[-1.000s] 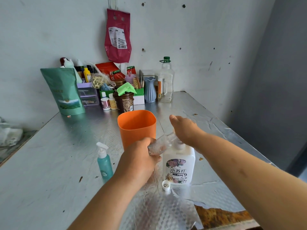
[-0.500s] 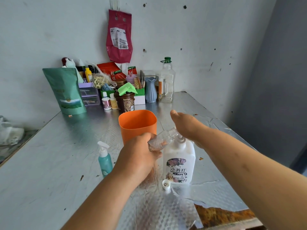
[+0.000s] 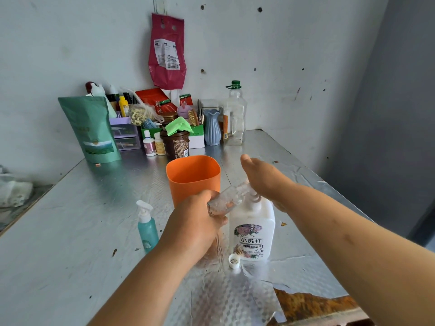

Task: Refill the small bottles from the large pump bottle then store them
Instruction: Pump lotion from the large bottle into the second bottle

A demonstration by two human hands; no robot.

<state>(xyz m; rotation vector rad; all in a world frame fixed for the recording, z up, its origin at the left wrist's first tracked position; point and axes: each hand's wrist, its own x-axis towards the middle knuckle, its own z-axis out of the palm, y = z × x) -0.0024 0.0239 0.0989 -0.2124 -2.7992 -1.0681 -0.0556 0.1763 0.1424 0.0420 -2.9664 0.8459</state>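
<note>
Barely anything has shifted: the right hand (image 3: 263, 177) stays flat, fingers straight, pressing the head of the white pump bottle (image 3: 254, 222). The left hand (image 3: 195, 222) grips the small clear bottle (image 3: 226, 198), tilted at the spout (ten o'clock of the pump bottle). Filling looks midway; the white cap (image 3: 234, 261) lies at six o'clock, the teal pump bottle (image 3: 147, 228) waits at nine. Capping and storing remain.

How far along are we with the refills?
Done: a small cap lies loose beside the pump bottle. In hand: the left hand holds the clear bottle at the spout; the right hand presses the pump. Left: capping and storing; teal bottle stands capped, status unclear.
</note>
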